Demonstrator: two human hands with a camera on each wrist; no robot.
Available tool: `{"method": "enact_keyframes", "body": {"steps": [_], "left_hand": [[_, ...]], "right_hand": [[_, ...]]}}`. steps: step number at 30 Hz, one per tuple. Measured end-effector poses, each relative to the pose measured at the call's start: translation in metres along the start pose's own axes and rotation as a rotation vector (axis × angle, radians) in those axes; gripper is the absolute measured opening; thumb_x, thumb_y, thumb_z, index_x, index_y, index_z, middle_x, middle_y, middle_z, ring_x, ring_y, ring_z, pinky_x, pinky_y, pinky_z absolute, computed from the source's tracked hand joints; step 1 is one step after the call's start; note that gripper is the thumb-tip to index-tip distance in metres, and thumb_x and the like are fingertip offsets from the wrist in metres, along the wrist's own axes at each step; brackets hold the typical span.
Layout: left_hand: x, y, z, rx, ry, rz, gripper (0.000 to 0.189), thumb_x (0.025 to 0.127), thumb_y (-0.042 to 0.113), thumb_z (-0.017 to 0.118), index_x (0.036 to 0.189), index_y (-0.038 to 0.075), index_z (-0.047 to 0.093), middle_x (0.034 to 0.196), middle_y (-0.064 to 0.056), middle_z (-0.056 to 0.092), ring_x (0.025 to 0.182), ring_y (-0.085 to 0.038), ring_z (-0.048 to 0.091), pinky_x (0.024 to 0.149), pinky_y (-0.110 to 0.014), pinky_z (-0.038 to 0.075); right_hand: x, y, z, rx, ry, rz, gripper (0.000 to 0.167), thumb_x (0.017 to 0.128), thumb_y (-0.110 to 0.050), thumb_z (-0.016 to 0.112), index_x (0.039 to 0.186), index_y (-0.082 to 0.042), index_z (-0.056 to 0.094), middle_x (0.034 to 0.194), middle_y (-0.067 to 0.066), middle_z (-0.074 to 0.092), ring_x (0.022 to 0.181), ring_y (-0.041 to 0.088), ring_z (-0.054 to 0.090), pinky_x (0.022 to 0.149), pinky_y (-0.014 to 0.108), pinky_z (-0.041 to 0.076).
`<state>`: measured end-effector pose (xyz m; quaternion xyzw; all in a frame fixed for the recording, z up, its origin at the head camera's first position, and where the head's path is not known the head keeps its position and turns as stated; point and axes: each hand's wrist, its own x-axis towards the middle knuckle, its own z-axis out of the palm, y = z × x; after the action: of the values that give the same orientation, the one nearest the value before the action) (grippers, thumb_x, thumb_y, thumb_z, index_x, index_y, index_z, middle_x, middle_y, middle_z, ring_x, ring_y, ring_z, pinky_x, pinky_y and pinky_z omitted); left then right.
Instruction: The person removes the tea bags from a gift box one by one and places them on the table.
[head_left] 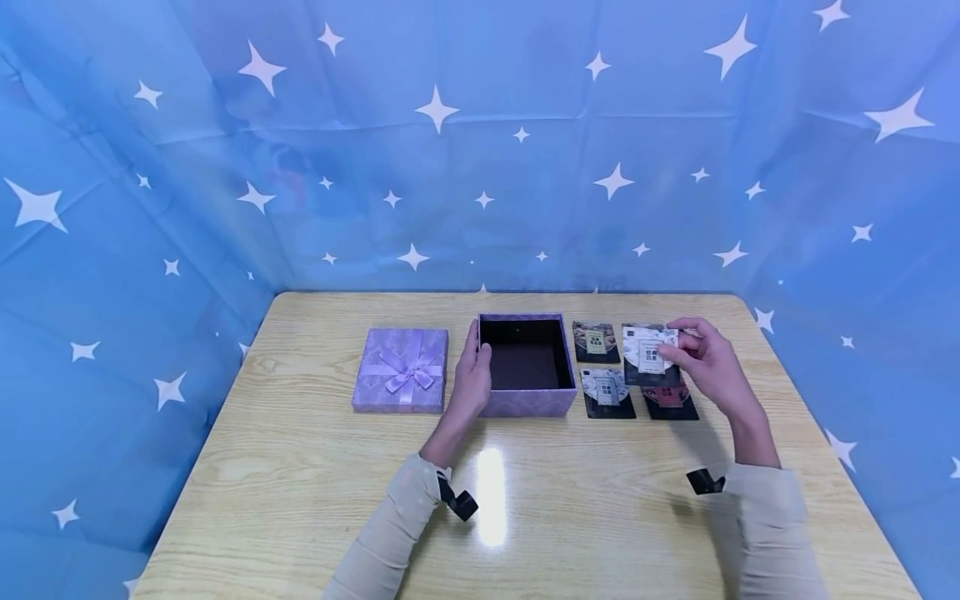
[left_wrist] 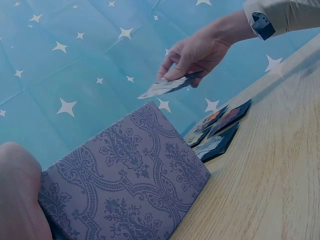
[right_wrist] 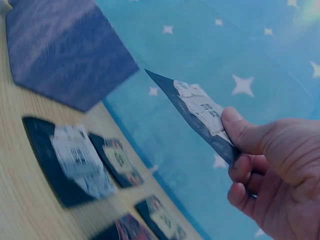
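Note:
My left hand (head_left: 471,377) holds the left side of an open purple gift box (head_left: 528,403), its thumb at the rim and its fingers along the outer wall. The dark inside of the box faces up. My right hand (head_left: 708,362) pinches a flat black-and-white packet (head_left: 648,357) between thumb and fingers, raised above the table to the right of the box. Below it lie a red-labelled packet (head_left: 671,402), a white-labelled packet (head_left: 608,393) and a green-labelled packet (head_left: 596,342). Another packet (right_wrist: 161,218) shows in the right wrist view, mostly hidden by the held one from the head.
Left of the box lies its purple lid (head_left: 400,372), topped with a ribbon bow. All stand on a light wooden table (head_left: 300,467), with a blue star-patterned curtain (head_left: 480,150) behind and at the sides. Dark cameras are strapped to both wrists.

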<state>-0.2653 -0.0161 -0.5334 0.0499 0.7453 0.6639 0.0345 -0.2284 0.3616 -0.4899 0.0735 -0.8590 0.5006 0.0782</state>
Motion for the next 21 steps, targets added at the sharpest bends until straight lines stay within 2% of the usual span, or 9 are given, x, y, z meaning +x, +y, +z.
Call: {"method": "enact_keyframes", "body": {"steps": [5,13,17,21], "left_hand": [[0.001,-0.001,0.000,-0.014,-0.003,0.009,0.059,0.116,0.022,0.032,0.170,0.020,0.009,0.175,-0.001,0.013,0.159,-0.026,0.016,0.128,-0.045,0.018],[0.000,0.000,0.002,-0.001,0.001,-0.004,0.058,0.115,0.024,0.032,0.170,0.024,0.011,0.175,0.001,0.014,0.159,-0.027,0.016,0.128,-0.048,0.017],[-0.001,0.001,0.001,-0.018,0.003,-0.003,0.058,0.116,0.024,0.032,0.170,0.024,0.010,0.175,0.001,0.013,0.159,-0.027,0.016,0.128,-0.046,0.017],[0.000,0.001,0.000,-0.019,0.003,-0.008,0.059,0.116,0.024,0.032,0.170,0.024,0.010,0.175,0.003,0.013,0.159,-0.025,0.016,0.129,-0.045,0.018]], "right_hand": [[-0.008,0.020,-0.015,-0.027,0.030,0.031,0.034,0.102,-0.005,0.068,0.133,-0.007,0.055,0.075,0.008,0.062,0.054,0.015,0.037,0.050,0.035,0.032],[-0.026,0.047,-0.039,-0.114,0.036,0.111,0.039,0.103,-0.010,0.067,0.133,0.006,0.048,0.066,0.000,0.047,0.052,0.016,0.028,0.048,0.036,0.028],[-0.033,0.057,-0.047,-0.112,0.025,0.162,0.041,0.103,-0.012,0.067,0.134,0.006,0.047,0.072,0.001,0.061,0.053,0.012,0.035,0.047,0.036,0.031],[-0.039,0.067,-0.054,-0.121,0.018,0.189,0.042,0.103,-0.012,0.068,0.134,0.008,0.047,0.076,0.001,0.066,0.058,0.012,0.046,0.049,0.032,0.037]]}}
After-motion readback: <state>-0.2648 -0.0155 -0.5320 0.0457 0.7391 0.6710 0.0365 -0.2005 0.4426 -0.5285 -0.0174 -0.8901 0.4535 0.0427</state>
